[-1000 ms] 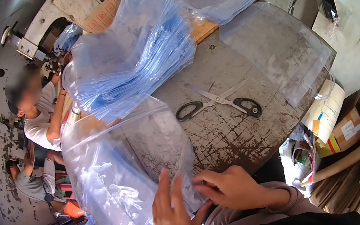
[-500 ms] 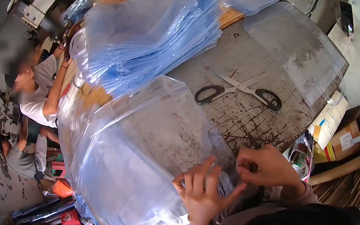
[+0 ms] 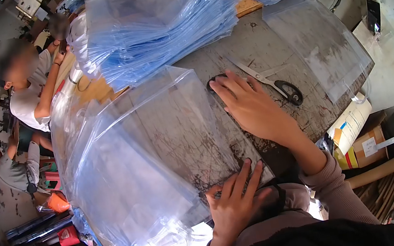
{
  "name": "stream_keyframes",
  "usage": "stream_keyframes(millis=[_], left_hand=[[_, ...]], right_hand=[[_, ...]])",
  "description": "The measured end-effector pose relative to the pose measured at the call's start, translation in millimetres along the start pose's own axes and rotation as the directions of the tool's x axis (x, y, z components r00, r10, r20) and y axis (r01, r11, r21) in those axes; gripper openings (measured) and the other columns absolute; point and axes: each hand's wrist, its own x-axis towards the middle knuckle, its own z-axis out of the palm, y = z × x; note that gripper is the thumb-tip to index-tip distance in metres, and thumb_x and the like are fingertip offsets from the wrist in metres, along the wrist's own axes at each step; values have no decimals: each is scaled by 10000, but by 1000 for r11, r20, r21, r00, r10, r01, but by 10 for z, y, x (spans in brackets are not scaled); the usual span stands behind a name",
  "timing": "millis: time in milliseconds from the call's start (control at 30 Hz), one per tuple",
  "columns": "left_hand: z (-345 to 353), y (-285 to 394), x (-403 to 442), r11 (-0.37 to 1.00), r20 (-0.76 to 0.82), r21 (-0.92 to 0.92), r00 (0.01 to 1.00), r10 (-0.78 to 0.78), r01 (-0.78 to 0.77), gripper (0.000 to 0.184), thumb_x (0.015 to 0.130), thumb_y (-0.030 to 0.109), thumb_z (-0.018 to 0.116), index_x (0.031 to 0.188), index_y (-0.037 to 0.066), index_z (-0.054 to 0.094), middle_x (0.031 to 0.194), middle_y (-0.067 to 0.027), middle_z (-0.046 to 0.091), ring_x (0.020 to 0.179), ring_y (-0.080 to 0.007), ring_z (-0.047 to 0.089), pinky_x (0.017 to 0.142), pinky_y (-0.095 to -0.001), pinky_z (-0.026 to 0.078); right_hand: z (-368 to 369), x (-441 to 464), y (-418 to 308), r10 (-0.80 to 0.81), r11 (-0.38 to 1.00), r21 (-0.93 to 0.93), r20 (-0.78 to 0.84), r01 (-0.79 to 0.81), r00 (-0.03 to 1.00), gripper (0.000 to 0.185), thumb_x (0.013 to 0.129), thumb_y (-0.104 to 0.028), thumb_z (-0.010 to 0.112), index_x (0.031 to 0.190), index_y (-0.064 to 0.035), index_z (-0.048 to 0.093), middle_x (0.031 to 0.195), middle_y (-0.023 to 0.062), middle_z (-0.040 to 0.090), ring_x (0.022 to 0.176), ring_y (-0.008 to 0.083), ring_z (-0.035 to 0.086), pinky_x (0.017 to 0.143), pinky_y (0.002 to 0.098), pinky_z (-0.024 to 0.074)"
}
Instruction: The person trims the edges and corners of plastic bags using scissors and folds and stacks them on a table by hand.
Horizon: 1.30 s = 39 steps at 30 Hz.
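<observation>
My right hand (image 3: 253, 106) reaches over the worn table, its fingers stretched out across one black handle of the scissors (image 3: 266, 81). The scissors lie with blades apart, and the hand covers part of them. Whether the fingertips touch the handle, I cannot tell. Near the table's front edge, my left hand (image 3: 235, 202) rests with fingers spread at the lower end of a clear plastic bag (image 3: 172, 127). Left of it lie bluish clear plastic sheets (image 3: 129, 185), partly overlapped by that bag.
A thick stack of bluish plastic bags (image 3: 162, 35) fills the table's back. Another clear bag (image 3: 319, 47) lies at the right. Beyond the table's right edge are a cardboard box (image 3: 366, 147) and a phone (image 3: 373, 15). Co-workers, one a person in white (image 3: 30, 98), sit at the left.
My right hand has left its place beside my left hand and moved forward onto the scissors, fingers now extended. My left hand has lowered toward the bag's near end.
</observation>
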Motion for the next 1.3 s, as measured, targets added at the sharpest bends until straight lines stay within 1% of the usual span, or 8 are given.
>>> stream_keyframes(millis=[467,533,900,1067,1167,1233,1267,1300], left_hand=[[74,-3,-66,982,116,187,993,0,-22,552,726,376,641,1258,319,507,1313,-69,438,886,-157,491,743,-368,346],[75,15,-40,979,134,202,991,10,-38,575,717,341,651,1269,295,495,1304,-98,429,888,-169,492,747,-377,345],[214,4,172,993,15,-113,1000,-22,24,515,637,185,718,1133,160,586,984,-61,525,761,-182,542,632,-301,465],[219,-39,126,974,-173,-117,969,174,-196,367,643,80,694,1004,126,654,975,-16,566,793,-175,558,664,-293,449],[191,-45,109,954,-220,-151,950,224,-260,358,642,54,687,995,93,653,988,-23,583,808,-179,564,671,-290,442],[202,-61,80,944,-230,-172,943,241,-283,341,645,49,686,984,82,654,976,-22,590,813,-179,568,667,-288,441],[213,-62,67,934,-248,-185,934,256,-305,325,649,43,686,972,71,656,965,-22,596,817,-180,573,664,-286,440],[221,-59,56,932,-244,-192,935,259,-308,325,649,43,686,972,71,656,965,-22,596,817,-180,573,664,-286,440]], right_hand=[[-438,-685,79,324,887,304,126,-347,938,340,767,-238,661,962,4,523,1083,182,465,1001,346,459,841,428,385],[-453,-656,53,565,824,38,-130,-566,814,405,759,-261,672,1020,14,529,1101,190,453,980,353,460,836,415,384],[-466,-577,65,628,766,-206,34,-609,777,544,769,-275,650,1181,30,470,1032,157,461,955,316,498,718,394,470],[-575,-813,-6,653,729,-307,44,-612,756,518,765,-209,639,1200,13,468,973,145,496,896,305,531,684,401,479],[-831,-980,2,696,718,-216,232,-662,679,516,774,-122,602,1247,2,440,947,154,534,879,327,554,703,391,481],[-965,-1156,126,618,657,220,390,-721,682,563,763,-24,563,1298,3,389,925,160,557,882,269,595,732,340,481],[-1045,-1228,176,635,320,448,553,-835,540,630,746,40,538,1342,3,335,948,144,575,914,202,597,763,292,468],[-1067,-1319,188,640,314,443,554,-839,532,630,746,40,538,1342,3,335,948,144,575,914,202,597,763,292,468]])
